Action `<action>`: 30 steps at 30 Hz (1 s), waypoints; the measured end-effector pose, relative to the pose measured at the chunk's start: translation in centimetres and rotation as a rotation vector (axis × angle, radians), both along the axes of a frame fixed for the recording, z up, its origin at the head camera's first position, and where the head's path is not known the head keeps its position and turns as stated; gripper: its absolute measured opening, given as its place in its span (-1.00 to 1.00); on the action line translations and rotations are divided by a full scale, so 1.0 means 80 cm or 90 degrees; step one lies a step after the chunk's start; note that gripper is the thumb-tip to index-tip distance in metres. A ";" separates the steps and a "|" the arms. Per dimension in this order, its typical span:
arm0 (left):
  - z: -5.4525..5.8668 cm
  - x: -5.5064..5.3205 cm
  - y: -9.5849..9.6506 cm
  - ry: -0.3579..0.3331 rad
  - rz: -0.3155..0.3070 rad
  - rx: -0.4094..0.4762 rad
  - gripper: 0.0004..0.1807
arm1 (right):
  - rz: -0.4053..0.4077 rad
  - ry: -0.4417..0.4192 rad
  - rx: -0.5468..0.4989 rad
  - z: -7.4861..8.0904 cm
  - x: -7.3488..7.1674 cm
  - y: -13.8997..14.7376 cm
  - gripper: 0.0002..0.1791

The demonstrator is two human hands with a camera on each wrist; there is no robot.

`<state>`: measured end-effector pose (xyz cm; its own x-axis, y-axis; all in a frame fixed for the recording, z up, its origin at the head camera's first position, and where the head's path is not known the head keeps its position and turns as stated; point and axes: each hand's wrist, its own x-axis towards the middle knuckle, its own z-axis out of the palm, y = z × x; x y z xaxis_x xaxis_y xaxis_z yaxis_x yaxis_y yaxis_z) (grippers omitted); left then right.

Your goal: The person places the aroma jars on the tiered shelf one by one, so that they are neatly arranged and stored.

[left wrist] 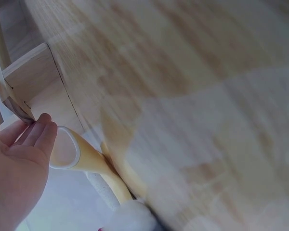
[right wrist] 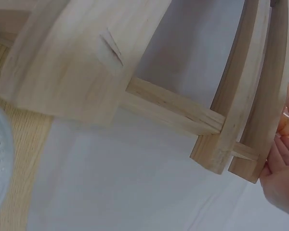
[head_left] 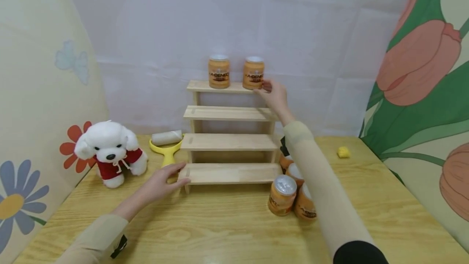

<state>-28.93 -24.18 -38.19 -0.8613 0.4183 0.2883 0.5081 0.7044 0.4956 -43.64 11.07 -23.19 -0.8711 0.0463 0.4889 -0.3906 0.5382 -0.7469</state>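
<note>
A wooden tiered display stand (head_left: 231,142) stands against the white backdrop. On its top step are two orange cans, the left can (head_left: 219,72) and the right can (head_left: 253,71), both upright and apart. My right hand (head_left: 275,96) touches the right can low on its right side, at the step's end; in the right wrist view the hand (right wrist: 284,175) partly leaves the frame beside that can. My left hand (head_left: 161,184) holds the left end of the lowest step, thumb at the front; the left wrist view shows its fingers (left wrist: 38,134) against the board's end.
Several more orange cans (head_left: 282,195) stand at the stand's lower right, partly behind my right forearm. To the left sit a white plush dog (head_left: 110,150) in red and a yellow-handled lint roller (head_left: 166,138). A small yellow lump (head_left: 343,152) lies at right.
</note>
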 end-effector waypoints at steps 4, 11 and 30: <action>-0.002 -0.002 0.001 -0.002 -0.001 -0.005 -0.31 | 0.020 0.002 -0.014 -0.002 0.003 0.004 -0.44; -0.002 -0.003 0.004 -0.005 -0.009 0.000 -0.31 | 0.032 0.023 0.016 -0.003 0.010 0.013 -0.56; 0.005 -0.011 0.001 -0.023 -0.004 0.003 -0.28 | 0.060 0.042 0.074 0.007 0.041 0.069 -0.55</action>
<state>-29.83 -24.06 -37.81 -0.8687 0.4226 0.2585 0.4939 0.6989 0.5174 -40.34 16.60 -22.66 -0.8348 -0.0939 0.5424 -0.4892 0.5785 -0.6527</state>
